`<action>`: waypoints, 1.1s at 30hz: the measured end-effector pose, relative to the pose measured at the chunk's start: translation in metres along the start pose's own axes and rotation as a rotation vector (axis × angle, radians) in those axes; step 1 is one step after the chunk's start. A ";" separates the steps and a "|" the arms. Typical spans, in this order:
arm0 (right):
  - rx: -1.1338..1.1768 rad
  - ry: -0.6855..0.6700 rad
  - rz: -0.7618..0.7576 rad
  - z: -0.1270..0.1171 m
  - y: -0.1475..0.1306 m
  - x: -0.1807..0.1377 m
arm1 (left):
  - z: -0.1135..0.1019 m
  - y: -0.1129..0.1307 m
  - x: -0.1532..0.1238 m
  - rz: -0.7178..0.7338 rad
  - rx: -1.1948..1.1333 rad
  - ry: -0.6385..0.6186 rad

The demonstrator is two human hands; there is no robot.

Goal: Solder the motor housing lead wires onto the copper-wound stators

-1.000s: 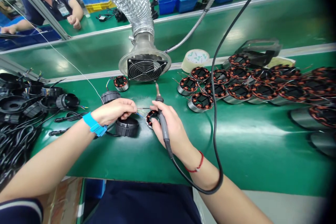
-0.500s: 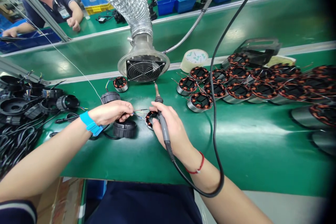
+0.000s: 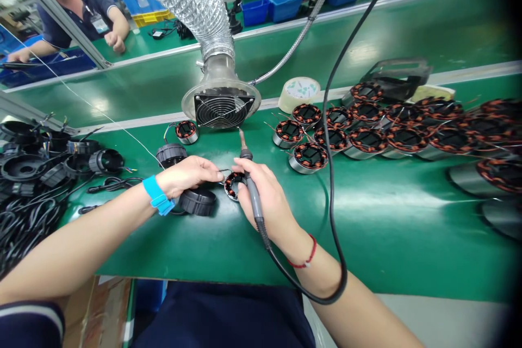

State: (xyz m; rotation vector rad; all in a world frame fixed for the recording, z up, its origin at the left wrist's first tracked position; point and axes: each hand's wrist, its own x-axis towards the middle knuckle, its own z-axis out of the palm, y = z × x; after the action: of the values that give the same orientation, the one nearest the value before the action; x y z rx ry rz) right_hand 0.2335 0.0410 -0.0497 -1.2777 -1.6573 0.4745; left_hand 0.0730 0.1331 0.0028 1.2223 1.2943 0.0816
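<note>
Presently, left hand (image 3: 194, 173): nearly closed, thumb and fingertips pinching thin wires (image 3: 225, 170).
Right hand (image 3: 271, 201): curled around a soldering iron (image 3: 253, 197), tip pointing forward; thumb overlapping a copper-wound ring (image 3: 230, 186).
Copper-wound ring: between both hands, partly hidden.
Black housing (image 3: 198, 203): on the green bench (image 3: 196, 250), just beside the left hand.

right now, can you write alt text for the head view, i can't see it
A right hand holds a soldering iron by a copper-wound ring while the left hand appears to pinch the ring's wires, over a green bench. Beyond is a fan on a silver duct, with more rings right and black housings left.
</note>
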 end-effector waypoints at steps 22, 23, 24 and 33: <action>-0.001 0.022 -0.015 0.002 0.004 0.000 | -0.016 -0.007 -0.006 0.018 -0.038 -0.181; 0.000 0.021 -0.017 0.002 0.004 0.000 | -0.014 -0.007 -0.006 0.018 -0.019 -0.160; 0.001 0.018 -0.018 0.002 0.004 0.000 | -0.012 -0.006 -0.006 0.019 -0.003 -0.134; -0.070 -0.071 -0.090 0.006 0.004 0.000 | -0.003 -0.005 -0.008 0.011 -0.056 -0.172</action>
State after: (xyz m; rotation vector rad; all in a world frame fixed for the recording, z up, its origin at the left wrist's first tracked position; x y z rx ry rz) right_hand 0.2305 0.0437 -0.0555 -1.2433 -1.7969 0.4143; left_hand 0.0651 0.1280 0.0057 1.1623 1.1286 0.0198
